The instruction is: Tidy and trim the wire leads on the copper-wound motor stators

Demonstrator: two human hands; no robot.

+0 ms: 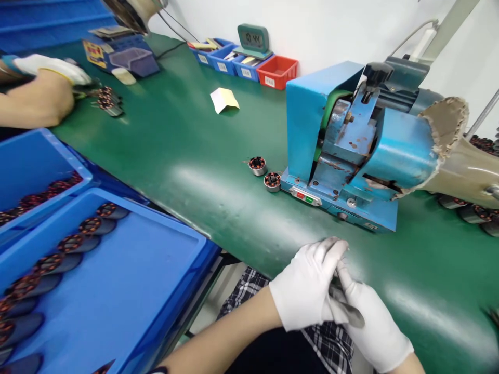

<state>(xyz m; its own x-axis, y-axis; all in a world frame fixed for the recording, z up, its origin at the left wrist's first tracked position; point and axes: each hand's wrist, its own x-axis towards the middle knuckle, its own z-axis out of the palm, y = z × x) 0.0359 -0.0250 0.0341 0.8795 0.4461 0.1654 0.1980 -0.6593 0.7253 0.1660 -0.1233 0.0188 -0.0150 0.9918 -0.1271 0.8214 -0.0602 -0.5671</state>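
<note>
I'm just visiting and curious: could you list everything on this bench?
Machine: one, blue, right of centre.
Wound coil parts: two, copper and silver, left of the machine.
Trays: two, blue, near left, coil parts along their edges.
Small bins: blue ones and one red, far edge.
Clock: one, green, on the bins.
Paper: one, yellowish, mid-table.
Co-worker's hands: far left.
Left hand: white glove, clasped with right hand.

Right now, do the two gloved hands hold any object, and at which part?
Cannot be told: the left hand wraps over the right hand, hiding whatever lies between them.
</note>
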